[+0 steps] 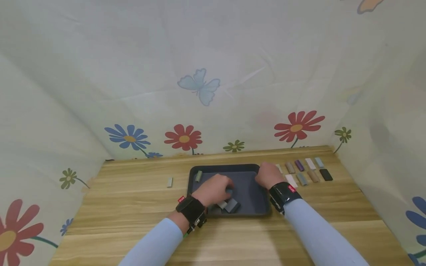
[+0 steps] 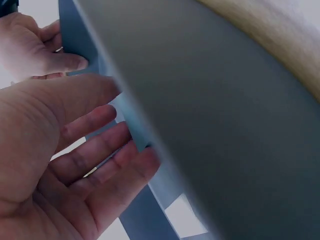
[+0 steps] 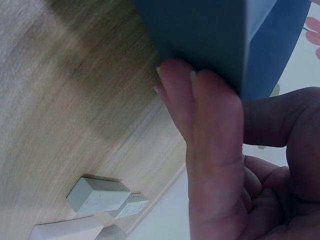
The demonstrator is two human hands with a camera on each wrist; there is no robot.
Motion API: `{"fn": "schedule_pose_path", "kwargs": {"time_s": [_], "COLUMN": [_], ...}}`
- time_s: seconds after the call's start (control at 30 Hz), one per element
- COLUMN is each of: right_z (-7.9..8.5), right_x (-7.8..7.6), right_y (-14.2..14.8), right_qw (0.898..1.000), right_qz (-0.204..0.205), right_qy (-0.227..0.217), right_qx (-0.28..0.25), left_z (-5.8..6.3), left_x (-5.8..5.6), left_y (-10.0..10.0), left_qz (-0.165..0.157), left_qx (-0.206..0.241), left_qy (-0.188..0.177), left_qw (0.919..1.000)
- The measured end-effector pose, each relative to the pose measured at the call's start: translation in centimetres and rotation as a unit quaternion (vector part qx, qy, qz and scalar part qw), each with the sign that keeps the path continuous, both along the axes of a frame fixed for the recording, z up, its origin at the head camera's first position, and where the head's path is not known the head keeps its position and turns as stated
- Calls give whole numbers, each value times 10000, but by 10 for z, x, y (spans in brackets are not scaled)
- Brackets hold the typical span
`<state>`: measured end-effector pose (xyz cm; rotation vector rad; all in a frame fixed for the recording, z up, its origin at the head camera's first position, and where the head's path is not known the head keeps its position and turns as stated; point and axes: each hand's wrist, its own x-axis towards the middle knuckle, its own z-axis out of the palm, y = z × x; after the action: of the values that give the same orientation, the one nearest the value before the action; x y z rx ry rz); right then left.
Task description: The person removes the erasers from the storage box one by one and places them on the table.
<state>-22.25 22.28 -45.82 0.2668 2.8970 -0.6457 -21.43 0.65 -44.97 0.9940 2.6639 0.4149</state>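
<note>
A dark grey rectangular tray lies on the wooden table. Over its left part my left hand reaches down, thumb and fingers curled about a light blue block. Just below those fingers sit a dark grey block and a pale grey block, partly covered by the hand. A green block lies in the tray's far left corner. My right hand grips the tray's right wall, thumb on the inner side and fingers on the outer side.
Right of the tray, several small blocks stand in two rows, among them a purple one, a black one and a white one. One pale green block lies alone to the left. A flower-printed curtain encloses the table.
</note>
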Motion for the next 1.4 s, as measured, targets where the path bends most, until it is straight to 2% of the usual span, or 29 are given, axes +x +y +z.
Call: {"fn": "schedule_pose_path", "kwargs": {"time_s": [0.23, 0.47, 0.67, 0.77, 0.9, 1.03, 1.2, 1.27, 1.4], "right_z": [1, 0, -1, 0, 2, 3, 1, -1, -2], "right_x": [-1, -1, 0, 1, 2, 2, 1, 0, -1], "right_y": [0, 0, 0, 0, 0, -4, -3, -2, -2], "right_qw": [9999, 9999, 9999, 9998, 9996, 9998, 9999, 9998, 9998], "right_qz": [13, 11, 59, 110, 149, 144, 162, 173, 196], "right_qy": [81, 103, 117, 185, 249, 111, 33, 64, 79], "right_qx": [71, 34, 76, 51, 40, -40, -25, 5, 18], "left_z": [-2, -1, -3, 3, 18, 29, 34, 31, 13], "left_x": [-2, -3, -10, -16, -30, -47, -63, -68, -74], "left_y": [3, 3, -8, -18, -37, -68, -116, -135, -170], "left_qz": [-101, -177, -342, -224, 316, 1073, 2113, 2597, 3373], "left_qx": [-201, -352, -81, 172, 477, 1005, 1627, 1700, 1707], "left_qy": [229, 251, 295, 180, 212, 517, 793, 908, 1062], "left_qw": [9995, 9989, 9989, 9994, 9981, 9878, 9605, 9463, 9197]}}
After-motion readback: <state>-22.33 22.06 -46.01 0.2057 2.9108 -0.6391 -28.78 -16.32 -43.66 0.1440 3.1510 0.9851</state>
